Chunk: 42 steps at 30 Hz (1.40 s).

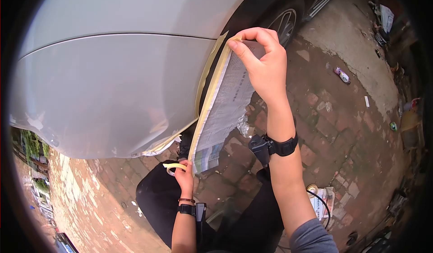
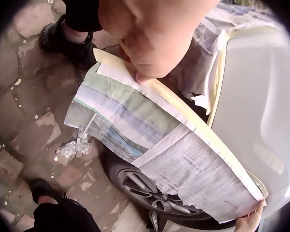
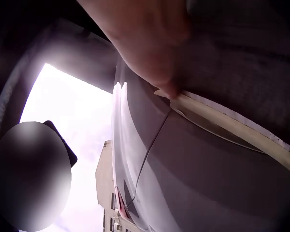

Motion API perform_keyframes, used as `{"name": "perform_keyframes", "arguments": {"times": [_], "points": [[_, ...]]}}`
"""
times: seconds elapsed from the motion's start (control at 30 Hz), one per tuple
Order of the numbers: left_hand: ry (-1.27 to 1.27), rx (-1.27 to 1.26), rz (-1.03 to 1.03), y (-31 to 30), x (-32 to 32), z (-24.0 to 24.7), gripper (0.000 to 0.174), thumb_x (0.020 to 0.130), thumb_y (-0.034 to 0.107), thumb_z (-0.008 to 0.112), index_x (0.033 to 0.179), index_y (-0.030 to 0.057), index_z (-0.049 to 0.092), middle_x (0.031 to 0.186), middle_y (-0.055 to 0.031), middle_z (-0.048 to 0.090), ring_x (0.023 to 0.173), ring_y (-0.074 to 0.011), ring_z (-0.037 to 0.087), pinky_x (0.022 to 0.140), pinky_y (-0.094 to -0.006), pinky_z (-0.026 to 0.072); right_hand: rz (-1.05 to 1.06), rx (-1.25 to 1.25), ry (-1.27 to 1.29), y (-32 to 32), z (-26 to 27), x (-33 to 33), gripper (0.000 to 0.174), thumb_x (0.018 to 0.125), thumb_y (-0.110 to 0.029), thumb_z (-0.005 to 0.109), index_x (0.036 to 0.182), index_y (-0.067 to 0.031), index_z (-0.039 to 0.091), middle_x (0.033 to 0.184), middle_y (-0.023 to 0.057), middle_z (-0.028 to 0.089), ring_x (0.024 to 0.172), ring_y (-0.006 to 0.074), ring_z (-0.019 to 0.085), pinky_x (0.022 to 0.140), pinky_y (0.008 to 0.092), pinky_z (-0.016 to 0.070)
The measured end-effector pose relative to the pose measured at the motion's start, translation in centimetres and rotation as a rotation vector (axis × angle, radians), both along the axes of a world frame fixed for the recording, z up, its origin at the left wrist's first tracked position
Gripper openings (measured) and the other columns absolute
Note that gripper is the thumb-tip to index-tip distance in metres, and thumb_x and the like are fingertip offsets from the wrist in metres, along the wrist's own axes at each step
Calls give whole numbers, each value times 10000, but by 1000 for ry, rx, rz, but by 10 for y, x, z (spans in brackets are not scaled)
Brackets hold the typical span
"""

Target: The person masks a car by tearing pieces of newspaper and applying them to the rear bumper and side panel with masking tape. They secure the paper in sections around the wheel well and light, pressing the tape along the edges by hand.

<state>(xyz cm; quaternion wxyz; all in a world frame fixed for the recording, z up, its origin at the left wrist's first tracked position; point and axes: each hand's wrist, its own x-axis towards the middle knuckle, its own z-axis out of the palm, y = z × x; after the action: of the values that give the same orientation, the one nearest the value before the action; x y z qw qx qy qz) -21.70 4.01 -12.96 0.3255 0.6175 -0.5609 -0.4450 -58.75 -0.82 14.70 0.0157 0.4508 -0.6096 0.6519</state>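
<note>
Pinching the taped top corner of the newspaper sheet (image 1: 228,104) at the white car (image 1: 112,86) with my right hand (image 1: 266,68), my left hand (image 1: 184,175) gripping its lower end and the tape roll (image 1: 175,166), I judge the masking half done: edge taped, apparently not yet pressed down.

Even daylight fills the head view, with soft reflections on the white car panel (image 1: 112,86) and a dark fisheye vignette. The right wrist view is dim against a blown-out sky (image 3: 72,111), the right hand (image 3: 145,43) blurred; the left hand (image 2: 154,34) is likewise out of focus.
</note>
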Motion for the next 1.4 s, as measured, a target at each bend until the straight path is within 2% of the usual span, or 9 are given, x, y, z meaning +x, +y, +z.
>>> {"name": "perform_keyframes", "arguments": {"times": [0.53,0.67,0.8,0.87,1.0,1.07,1.2,1.3,1.4], "points": [[90,94,54,-7,7,-11,115,914,67,719,976,10,640,891,19,601,797,-66,512,727,-225,442,-71,-140,141,-11,-4,8,203,741,-167,822,830,-79,661,877,13,632,921,234,525,844,362,418],[93,77,57,-7,5,-7,122,919,81,718,989,16,641,871,27,593,772,-59,500,697,-219,424,-400,-206,57,-10,-1,16,425,667,-189,894,951,-93,593,969,16,555,935,223,498,899,359,398],[104,99,69,-7,3,-4,112,918,68,714,975,8,639,901,16,605,807,-66,514,740,-225,439,-356,-234,237,-12,-4,16,350,714,-150,874,935,-66,616,948,16,572,878,188,533,846,329,443],[108,99,78,-7,3,-5,110,919,69,714,972,8,639,896,17,605,803,-65,513,734,-223,437,-35,-275,87,-20,-12,16,252,769,-98,832,924,-46,640,907,27,579,783,148,564,739,283,478],[90,88,68,-10,5,-11,108,920,75,716,962,9,641,880,18,604,792,-61,509,720,-219,433,42,-465,-34,-35,-16,18,169,824,-80,788,914,-36,652,869,21,580,716,114,568,651,262,480],[76,85,74,-11,5,-11,114,919,81,719,965,9,643,875,18,601,791,-60,508,719,-218,433,76,-392,-133,-33,-12,20,250,775,-168,836,873,-56,635,876,10,562,760,143,544,697,294,464],[113,79,70,-13,3,-11,120,919,89,723,967,11,645,878,23,600,788,-60,508,714,-219,430,163,-347,-422,-32,-16,17,225,887,-109,777,908,-61,558,793,-65,456,729,20,410,652,167,357],[88,92,65,-16,0,-8,122,916,92,727,961,15,645,880,22,601,788,-59,510,711,-220,430,329,-429,-401,-31,-23,9,297,828,-126,834,901,-62,553,846,-43,452,752,44,408,671,191,369],[149,86,70,-22,-2,-15,130,912,99,733,964,16,647,876,24,604,783,-57,511,707,-220,429,158,-273,34,-22,-22,2,373,752,-165,888,876,-60,553,879,-6,453,778,95,420,684,233,388]]}}
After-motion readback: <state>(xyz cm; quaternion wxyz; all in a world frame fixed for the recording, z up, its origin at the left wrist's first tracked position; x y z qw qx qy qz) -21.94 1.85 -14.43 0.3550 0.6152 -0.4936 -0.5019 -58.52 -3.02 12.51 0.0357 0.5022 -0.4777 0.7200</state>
